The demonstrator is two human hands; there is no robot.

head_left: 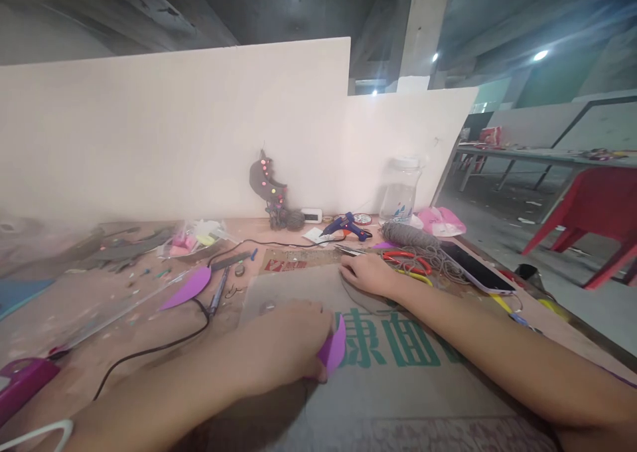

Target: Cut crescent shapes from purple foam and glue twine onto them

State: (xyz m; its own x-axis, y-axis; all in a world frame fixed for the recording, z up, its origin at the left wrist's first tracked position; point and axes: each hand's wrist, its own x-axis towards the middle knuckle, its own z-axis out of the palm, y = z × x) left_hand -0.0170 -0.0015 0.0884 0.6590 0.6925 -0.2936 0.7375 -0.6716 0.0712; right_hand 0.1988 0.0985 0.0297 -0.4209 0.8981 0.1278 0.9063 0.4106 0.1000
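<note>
My left hand (291, 339) rests on a flattened cardboard sheet (398, 385), its fingers closed round a purple leaf-shaped foam piece (334, 347). My right hand (365, 274) lies further back on the same sheet, fingers curled against the cardboard beside grey string (438, 256); I cannot make out anything in it. A second purple foam leaf (189, 287) lies to the left on the table.
A blue glue gun (347, 226), red-handled pliers (408, 261), a phone (476, 268), a grey twine roll (409, 235), a clear jar (401, 190) and a pink cloth (440, 221) crowd the back right. A soldering pen with black cable (217, 297) lies left. White panels wall the back.
</note>
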